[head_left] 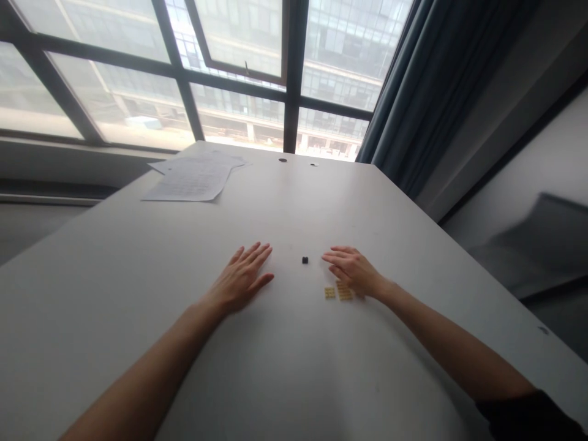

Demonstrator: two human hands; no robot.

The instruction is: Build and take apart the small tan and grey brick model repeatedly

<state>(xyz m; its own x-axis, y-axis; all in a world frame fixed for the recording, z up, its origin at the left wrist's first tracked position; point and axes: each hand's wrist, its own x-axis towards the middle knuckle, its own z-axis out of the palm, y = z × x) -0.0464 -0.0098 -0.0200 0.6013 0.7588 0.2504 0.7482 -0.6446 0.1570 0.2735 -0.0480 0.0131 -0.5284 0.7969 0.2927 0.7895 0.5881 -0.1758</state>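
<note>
On the white table (275, 367) a small black block (305, 260) sits between my two hands, touching neither. My left hand (243, 277) lies palm down to the left of the block, fingers spread and holding nothing. To the right of the block is my right hand (353, 269), its fingers stretched toward the left and slightly apart, with no object seen in them. Just below the right hand lie a small yellow piece (329, 293) and a larger yellow piece (344, 291), both with a grid-like surface. The right hand partly covers the larger one.
Printed paper sheets (188, 180) overlap at the table's far left. Two small round fittings, one dark (283, 160) and one pale (313, 164), are near the far edge. Beyond are windows and a dark blue curtain (413, 86). A small dark mark (544, 330) shows at the right edge.
</note>
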